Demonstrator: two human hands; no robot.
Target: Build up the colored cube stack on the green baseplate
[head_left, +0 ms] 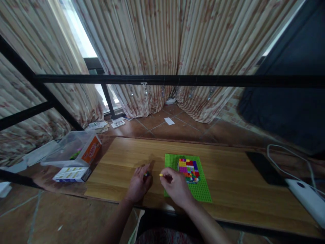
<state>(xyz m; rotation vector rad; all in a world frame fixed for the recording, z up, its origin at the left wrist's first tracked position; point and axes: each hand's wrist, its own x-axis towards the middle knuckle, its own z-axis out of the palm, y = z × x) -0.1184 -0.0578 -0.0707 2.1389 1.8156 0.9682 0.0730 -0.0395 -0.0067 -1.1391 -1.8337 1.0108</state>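
My right hand (176, 187) pinches a small yellow toy brick (160, 175) between thumb and fingertips, just left of the green baseplate (203, 189). On that plate sits a block of many-coloured toy bricks (188, 170), red, yellow, purple, blue and orange among them, with a flat top. My left hand (139, 184) is at the wooden table, left of the plate, its fingers curled and one pointing forward. A tiny bluish-green piece (146, 174) shows between its thumb and fingers; its exact shape is too small to tell.
To the left stand a clear plastic box (68, 149) with an orange label and a white carton (71, 174). A black phone-like slab (265, 167), a white device (306, 196) and a cable lie at the table's right. A black metal bar (177, 80) crosses ahead, before curtains.
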